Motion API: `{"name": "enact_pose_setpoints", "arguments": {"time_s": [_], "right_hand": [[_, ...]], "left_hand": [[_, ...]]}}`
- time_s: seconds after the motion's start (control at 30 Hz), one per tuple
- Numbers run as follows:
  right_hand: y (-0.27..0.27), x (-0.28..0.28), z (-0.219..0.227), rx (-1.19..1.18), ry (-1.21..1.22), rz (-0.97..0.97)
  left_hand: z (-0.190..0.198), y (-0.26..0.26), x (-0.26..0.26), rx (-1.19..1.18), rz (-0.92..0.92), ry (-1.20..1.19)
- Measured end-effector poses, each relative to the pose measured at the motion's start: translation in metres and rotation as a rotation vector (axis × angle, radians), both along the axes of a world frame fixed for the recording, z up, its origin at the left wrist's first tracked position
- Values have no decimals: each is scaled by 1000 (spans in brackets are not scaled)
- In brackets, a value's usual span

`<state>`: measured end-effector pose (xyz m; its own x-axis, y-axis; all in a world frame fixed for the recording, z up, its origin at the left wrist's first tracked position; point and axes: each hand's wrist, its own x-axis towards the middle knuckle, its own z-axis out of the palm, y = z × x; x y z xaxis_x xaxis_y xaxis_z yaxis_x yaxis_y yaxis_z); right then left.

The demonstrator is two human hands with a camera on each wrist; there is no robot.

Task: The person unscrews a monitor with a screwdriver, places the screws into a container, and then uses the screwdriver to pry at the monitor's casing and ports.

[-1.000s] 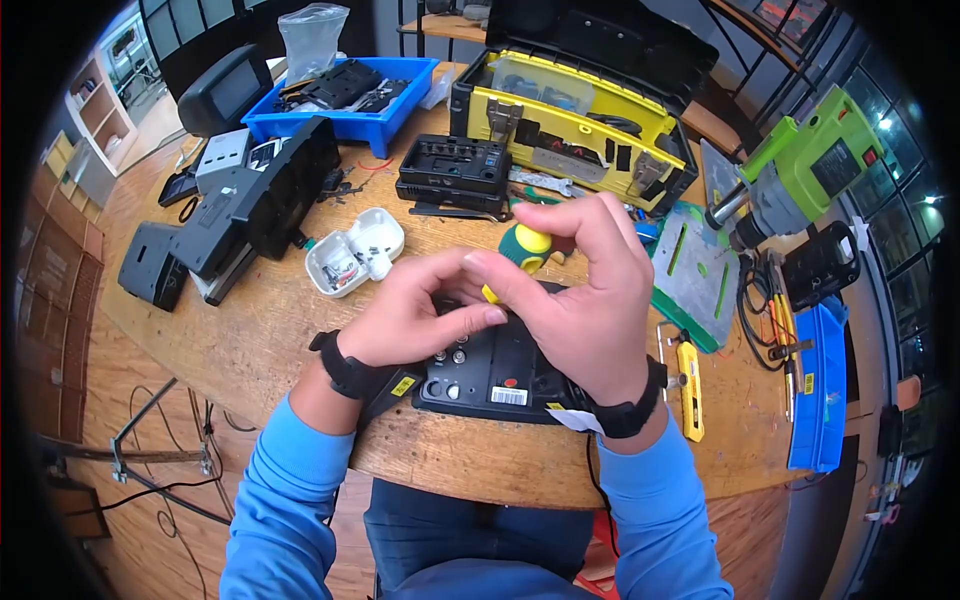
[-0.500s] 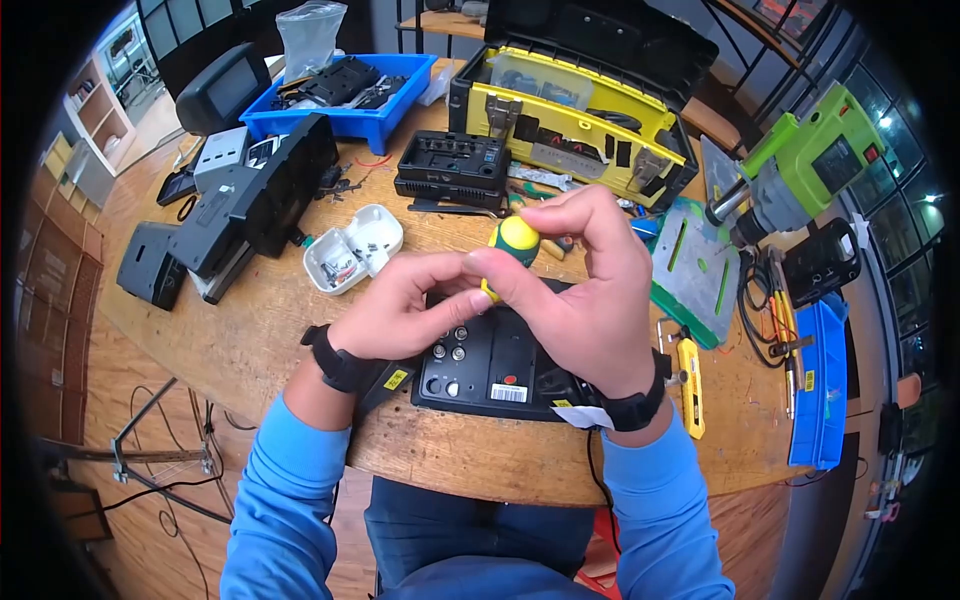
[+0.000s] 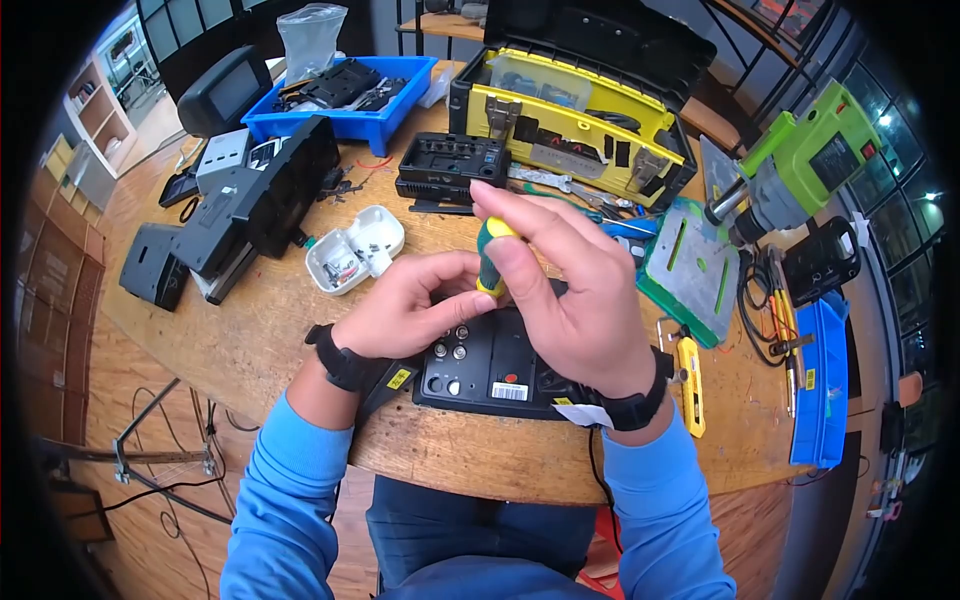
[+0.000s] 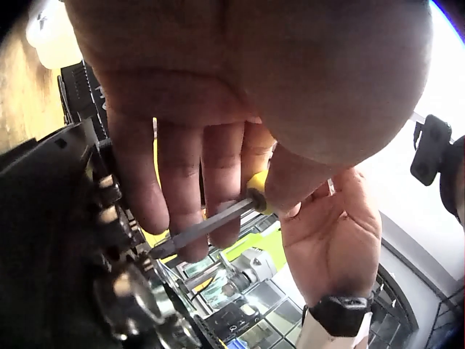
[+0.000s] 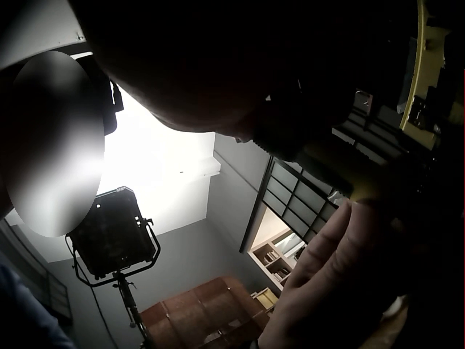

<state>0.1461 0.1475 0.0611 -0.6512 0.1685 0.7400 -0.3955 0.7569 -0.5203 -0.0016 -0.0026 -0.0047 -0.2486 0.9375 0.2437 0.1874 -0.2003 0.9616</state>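
Note:
A screwdriver (image 3: 487, 255) with a green and yellow handle stands steeply over a black electronic box (image 3: 475, 380) lying at the table's front. My left hand (image 3: 405, 310) pinches its yellow collar between thumb and fingers. The right hand (image 3: 580, 285) holds the handle from above, thumb on its side and fingers over the top. In the left wrist view the metal shaft (image 4: 207, 229) runs down to the box beside round metal connectors (image 4: 131, 298). The right wrist view is very dark, with the handle barely visible near the left fingertips.
A white case (image 3: 355, 250) of small screws lies open left of the hands. Black devices (image 3: 215, 225) are stacked further left. Behind are a blue bin (image 3: 385, 125), a black unit (image 3: 450, 165) and a yellow toolbox (image 3: 580, 145). A green drill stand (image 3: 700, 270) and utility knife (image 3: 690, 390) lie right.
The screwdriver handle has tipped leftward to a steeper stance, after leaning away. My right fingers have shifted left over its top and the thumb now lies along it. The left hand stays nearly still.

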Motion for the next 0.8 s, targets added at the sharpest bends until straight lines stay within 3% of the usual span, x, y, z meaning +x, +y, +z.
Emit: {"name": "enact_pose_setpoints", "arguments": {"time_s": [0.13, 0.2, 0.33, 0.4, 0.53, 0.6, 0.8], "right_hand": [[1, 3, 4, 35, 6, -83], [-4, 6, 5, 14, -41, -213], [-9, 6, 2, -31, -55, -236], [-3, 3, 2, 90, 19, -164], [-1, -3, -2, 70, 57, -101], [-3, -1, -2, -91, -20, 23], [4, -4, -7, -89, 11, -14]], "left_hand": [[-1, -1, 1, -7, -26, -25], [-4, 1, 4, 57, -1, 34], [-7, 4, 3, 129, 57, 50], [-6, 3, 0, 102, 57, 45], [5, -2, -4, -70, 57, 33], [5, -3, -6, -54, 40, 65], [5, -3, -6, -19, -6, 13]]}}
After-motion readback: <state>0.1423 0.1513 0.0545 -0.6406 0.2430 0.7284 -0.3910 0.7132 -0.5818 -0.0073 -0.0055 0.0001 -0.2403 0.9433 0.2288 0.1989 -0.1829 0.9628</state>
